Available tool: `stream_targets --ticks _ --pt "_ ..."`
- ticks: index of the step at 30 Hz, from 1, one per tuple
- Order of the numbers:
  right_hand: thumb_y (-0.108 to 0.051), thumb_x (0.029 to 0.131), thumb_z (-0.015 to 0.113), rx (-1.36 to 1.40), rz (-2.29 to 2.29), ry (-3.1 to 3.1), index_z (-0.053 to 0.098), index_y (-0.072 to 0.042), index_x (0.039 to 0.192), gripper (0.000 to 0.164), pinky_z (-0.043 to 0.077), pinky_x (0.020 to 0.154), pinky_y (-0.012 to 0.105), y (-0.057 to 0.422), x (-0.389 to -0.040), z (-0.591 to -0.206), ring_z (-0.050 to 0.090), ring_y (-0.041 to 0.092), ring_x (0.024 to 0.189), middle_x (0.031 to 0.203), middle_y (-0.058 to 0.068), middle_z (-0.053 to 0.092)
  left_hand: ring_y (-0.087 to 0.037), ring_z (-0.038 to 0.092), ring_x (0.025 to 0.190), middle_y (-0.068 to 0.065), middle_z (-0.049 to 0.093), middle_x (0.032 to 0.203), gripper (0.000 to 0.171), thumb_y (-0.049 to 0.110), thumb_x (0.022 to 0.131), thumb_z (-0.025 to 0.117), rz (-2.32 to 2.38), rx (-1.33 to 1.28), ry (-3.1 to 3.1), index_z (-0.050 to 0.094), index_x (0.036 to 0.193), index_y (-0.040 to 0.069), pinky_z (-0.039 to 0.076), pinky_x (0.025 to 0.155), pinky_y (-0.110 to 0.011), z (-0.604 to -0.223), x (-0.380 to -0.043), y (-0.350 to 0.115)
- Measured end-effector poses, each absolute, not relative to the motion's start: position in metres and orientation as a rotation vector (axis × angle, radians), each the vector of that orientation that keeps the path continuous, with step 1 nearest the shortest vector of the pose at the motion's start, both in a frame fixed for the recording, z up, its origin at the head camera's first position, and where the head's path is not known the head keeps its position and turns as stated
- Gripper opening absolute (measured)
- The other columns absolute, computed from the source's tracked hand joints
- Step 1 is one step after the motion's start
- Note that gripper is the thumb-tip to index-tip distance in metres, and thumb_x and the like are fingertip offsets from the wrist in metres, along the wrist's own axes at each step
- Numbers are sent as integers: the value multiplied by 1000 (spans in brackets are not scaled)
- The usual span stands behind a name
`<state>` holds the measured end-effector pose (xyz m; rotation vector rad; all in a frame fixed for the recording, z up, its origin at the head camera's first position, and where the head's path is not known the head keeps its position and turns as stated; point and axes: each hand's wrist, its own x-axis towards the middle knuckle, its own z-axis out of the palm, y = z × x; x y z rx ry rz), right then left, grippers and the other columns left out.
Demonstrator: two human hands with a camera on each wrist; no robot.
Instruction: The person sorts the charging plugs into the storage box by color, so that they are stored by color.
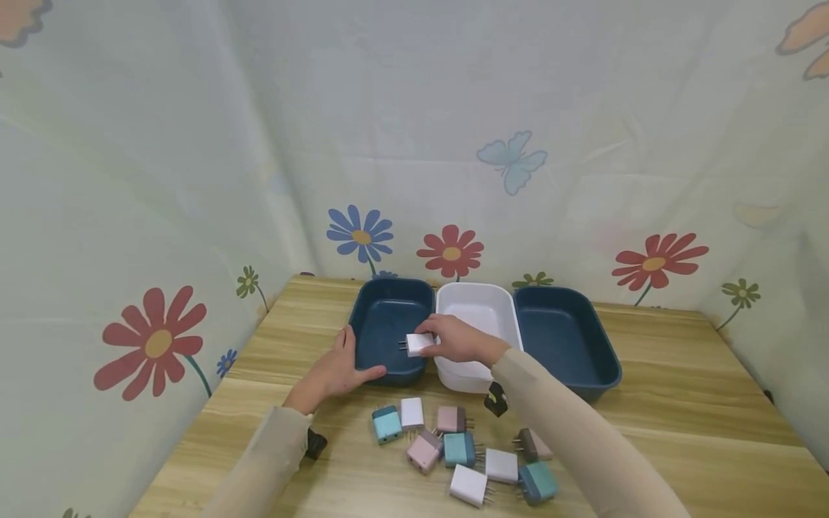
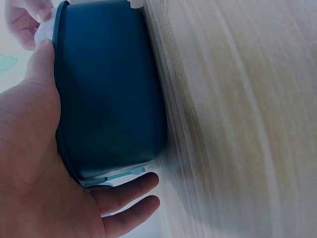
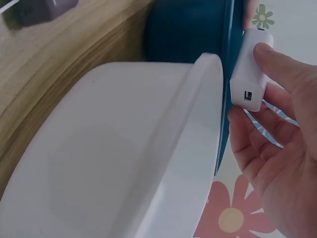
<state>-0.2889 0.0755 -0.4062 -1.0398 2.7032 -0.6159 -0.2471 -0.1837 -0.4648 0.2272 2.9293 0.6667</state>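
Note:
Between thumb and fingers, my right hand pinches a white charger plug over the right side of the left dark blue bin. Its metal prongs point left. The right wrist view shows a USB port in the near end of this charger. My left hand rests against the blue bin's near left corner, with thumb and fingers spread. In the left wrist view, the thumb lies along the rim of the bin, with two fingers extended past its corner.
A white bin stands in the middle, and another dark blue bin is on the right. Several white, pink and teal charger plugs lie on the wooden table in front. A flowered cloth hangs behind.

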Motion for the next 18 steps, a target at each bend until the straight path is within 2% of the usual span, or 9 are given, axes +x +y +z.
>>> stream_targets --ticks 9,18 --pt "-30 83 74 -996 -654 2728 64 -13 118 41 48 86 25 78 -302 -410 55 13 91 109 0 62 -45 31 131 -29 3 153 119 68 78 59 685 232 2938 -2 148 -7 34 101 -53 -466 -248 -181" --pt "-21 83 75 -1035 -782 2719 65 -7 117 39 49 81 28 74 -315 -415 57 18 91 109 5 64 -44 36 129 -29 3 152 117 64 80 61 675 236 2940 -3 147 -8 36 100 -50 -464 -246 -180"
